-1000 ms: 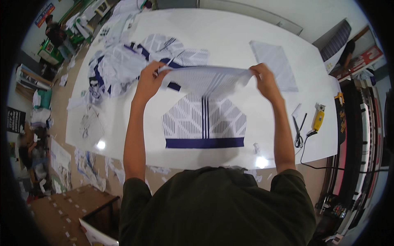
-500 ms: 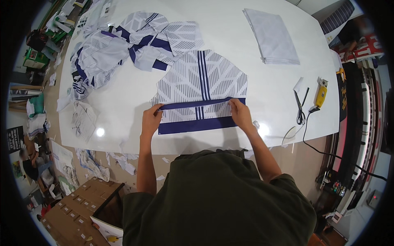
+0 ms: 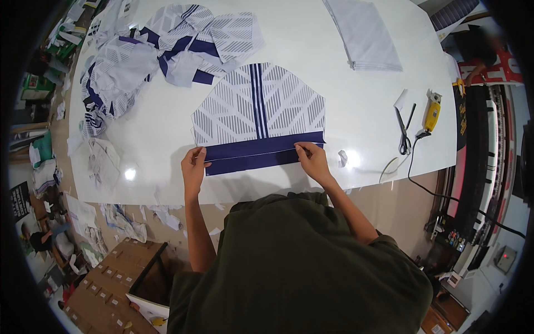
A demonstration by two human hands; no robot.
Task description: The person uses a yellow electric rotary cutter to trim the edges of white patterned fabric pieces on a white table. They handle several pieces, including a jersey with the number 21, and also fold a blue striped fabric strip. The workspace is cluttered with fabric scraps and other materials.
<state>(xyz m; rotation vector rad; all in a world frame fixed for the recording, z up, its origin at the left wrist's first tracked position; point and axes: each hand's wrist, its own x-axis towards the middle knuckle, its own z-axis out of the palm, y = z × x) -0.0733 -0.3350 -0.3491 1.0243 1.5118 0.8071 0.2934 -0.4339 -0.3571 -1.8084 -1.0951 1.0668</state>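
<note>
In front of me on the white table (image 3: 161,139) lies a sleeve-shaped fabric panel (image 3: 225,103), white with grey slanted stripes and three dark blue lines down its middle. Its navy hem band (image 3: 250,146) rests just above a second navy band (image 3: 250,164), which belongs to a piece mostly covered by it. At the left end of the bands, my left hand (image 3: 193,167) pinches the panel's edge between thumb and fingers. My right hand (image 3: 314,164) grips the same hem near its right end, thumb and forefinger closed on the cloth.
Heaped patterned fabric pieces (image 3: 125,69) cover the table's far left. Folded pale cloth (image 3: 370,42) lies far right. Black scissors (image 3: 403,143) and a yellow corded cutter (image 3: 432,114) sit at the right. Cardboard boxes (image 3: 105,284) stand lower left; other people are at the sides.
Both hands have drawn the top panel's hem toward me and lowered it, so its navy band now lies next to the lower band. The striped strip between them is covered.
</note>
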